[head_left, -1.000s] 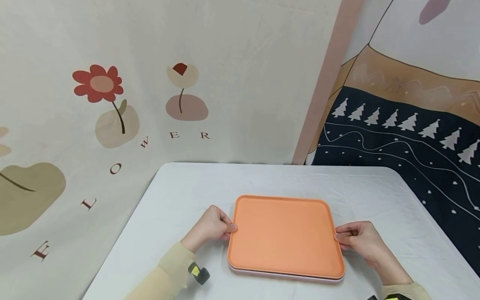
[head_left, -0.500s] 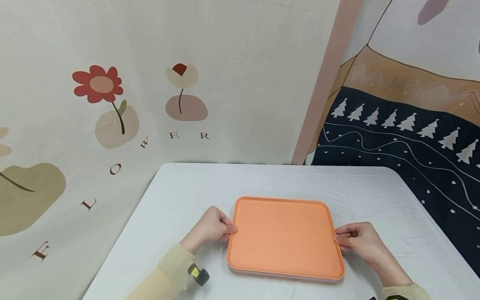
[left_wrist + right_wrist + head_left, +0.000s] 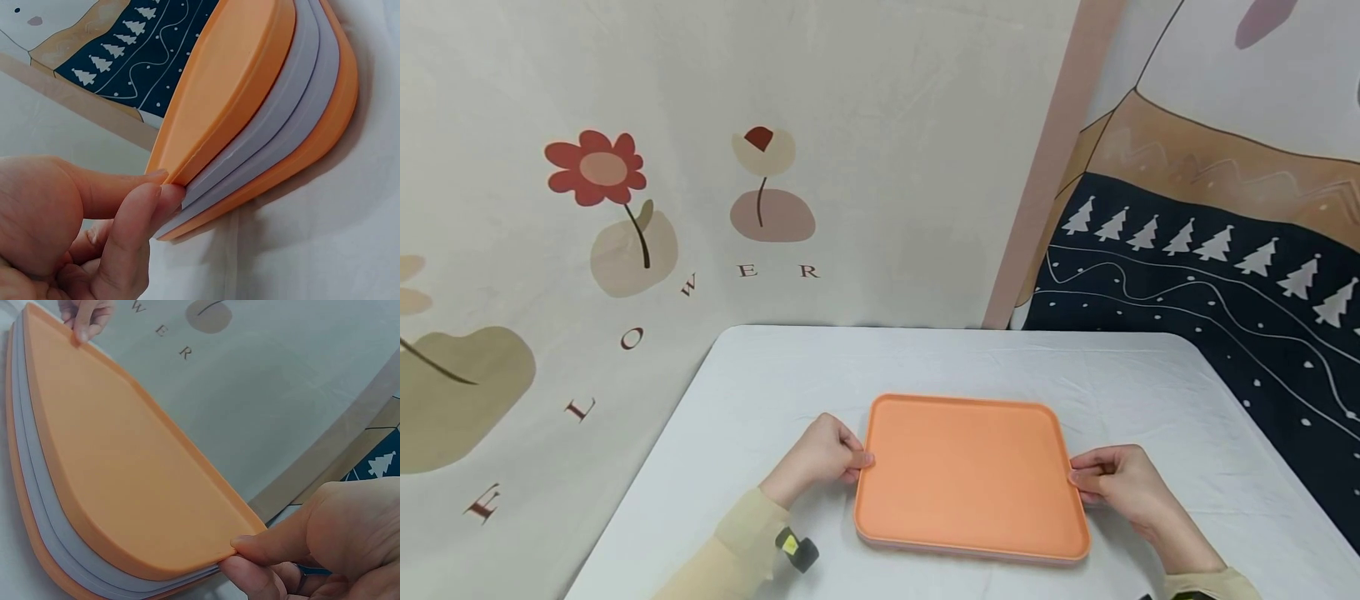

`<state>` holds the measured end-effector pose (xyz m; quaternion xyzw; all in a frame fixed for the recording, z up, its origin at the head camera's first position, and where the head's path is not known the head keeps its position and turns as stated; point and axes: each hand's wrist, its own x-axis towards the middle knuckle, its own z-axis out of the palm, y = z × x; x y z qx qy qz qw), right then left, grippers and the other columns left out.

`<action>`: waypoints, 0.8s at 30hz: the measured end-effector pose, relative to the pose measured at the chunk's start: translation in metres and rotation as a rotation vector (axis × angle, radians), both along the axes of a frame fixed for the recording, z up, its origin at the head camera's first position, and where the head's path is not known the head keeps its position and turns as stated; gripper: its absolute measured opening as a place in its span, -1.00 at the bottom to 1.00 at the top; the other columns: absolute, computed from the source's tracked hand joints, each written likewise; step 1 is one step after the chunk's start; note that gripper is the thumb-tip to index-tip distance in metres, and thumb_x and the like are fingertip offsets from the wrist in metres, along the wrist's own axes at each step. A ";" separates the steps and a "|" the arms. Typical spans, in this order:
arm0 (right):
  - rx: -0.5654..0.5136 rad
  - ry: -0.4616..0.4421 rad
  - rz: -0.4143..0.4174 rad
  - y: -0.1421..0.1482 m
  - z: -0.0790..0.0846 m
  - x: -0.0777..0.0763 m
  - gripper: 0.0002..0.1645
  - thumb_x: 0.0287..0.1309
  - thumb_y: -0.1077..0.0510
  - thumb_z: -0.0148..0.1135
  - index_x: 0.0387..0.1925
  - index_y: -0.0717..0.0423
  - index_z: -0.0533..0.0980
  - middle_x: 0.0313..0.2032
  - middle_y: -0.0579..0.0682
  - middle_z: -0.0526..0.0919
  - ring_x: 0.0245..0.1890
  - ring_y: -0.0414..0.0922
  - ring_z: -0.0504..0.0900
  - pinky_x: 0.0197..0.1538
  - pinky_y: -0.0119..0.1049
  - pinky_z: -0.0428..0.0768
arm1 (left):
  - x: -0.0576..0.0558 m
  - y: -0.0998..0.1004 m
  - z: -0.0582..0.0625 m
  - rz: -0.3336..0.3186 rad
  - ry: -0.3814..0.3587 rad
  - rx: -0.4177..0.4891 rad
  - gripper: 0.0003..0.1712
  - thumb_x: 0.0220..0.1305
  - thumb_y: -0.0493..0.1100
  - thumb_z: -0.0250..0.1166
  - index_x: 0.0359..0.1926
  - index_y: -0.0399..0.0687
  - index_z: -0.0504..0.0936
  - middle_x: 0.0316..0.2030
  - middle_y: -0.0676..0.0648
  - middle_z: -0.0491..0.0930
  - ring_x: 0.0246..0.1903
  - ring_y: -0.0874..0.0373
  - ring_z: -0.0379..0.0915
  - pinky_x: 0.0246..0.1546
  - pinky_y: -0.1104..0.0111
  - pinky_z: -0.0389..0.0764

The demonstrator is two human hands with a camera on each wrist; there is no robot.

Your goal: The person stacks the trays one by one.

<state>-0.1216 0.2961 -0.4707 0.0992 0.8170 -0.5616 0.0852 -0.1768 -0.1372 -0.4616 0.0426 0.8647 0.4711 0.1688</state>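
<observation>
An orange rectangular tray (image 3: 970,475) with a low raised rim lies at the top of a stack. Beneath it, two lavender trays (image 3: 275,125) and another orange tray (image 3: 331,134) show at their edges in the left wrist view. My left hand (image 3: 829,450) pinches the top tray's left rim, thumb over the edge and fingers below. On the opposite side, the right hand (image 3: 1120,479) pinches the right rim the same way. The top tray sits flush on the lavender one under it.
The stack stands on a table with a white cloth (image 3: 805,367). Behind rises a pale wall hanging (image 3: 887,167) printed with flowers and letters. A dark hanging with white trees (image 3: 1187,275) is at the right.
The top orange tray has come down slightly, and the dark gap along its front edge has closed. Both hands have kept their grip on its sides, lowering a little with it.
</observation>
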 end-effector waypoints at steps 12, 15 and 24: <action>-0.038 -0.036 -0.010 0.004 -0.001 0.003 -0.65 0.22 0.46 0.42 0.00 0.60 0.60 -0.29 0.11 0.74 -0.32 -0.06 0.78 -0.26 -0.23 0.81 | -0.002 -0.007 -0.006 -0.002 -0.043 0.086 -0.85 0.20 -0.28 0.59 -0.40 -0.25 0.79 -0.57 -0.10 0.72 -0.62 0.20 0.66 -0.51 0.34 0.77; -0.057 -0.036 -0.016 0.007 -0.001 0.003 -0.63 0.26 0.43 0.39 0.04 0.62 0.57 -0.26 0.12 0.76 -0.32 -0.06 0.79 -0.25 -0.21 0.82 | -0.003 -0.009 -0.007 0.009 -0.037 0.117 -0.86 0.25 -0.26 0.56 -0.38 -0.26 0.80 -0.55 -0.11 0.73 -0.58 0.16 0.68 -0.47 0.31 0.79; -0.107 0.013 -0.027 0.015 0.005 0.001 -0.44 0.30 0.40 0.38 0.19 0.72 0.43 -0.19 0.14 0.78 -0.29 -0.14 0.78 -0.17 -0.21 0.82 | -0.011 -0.011 0.000 0.058 0.074 0.132 -0.82 0.36 -0.20 0.49 -0.22 -0.28 0.80 -0.45 -0.10 0.76 -0.43 0.05 0.73 -0.39 0.29 0.78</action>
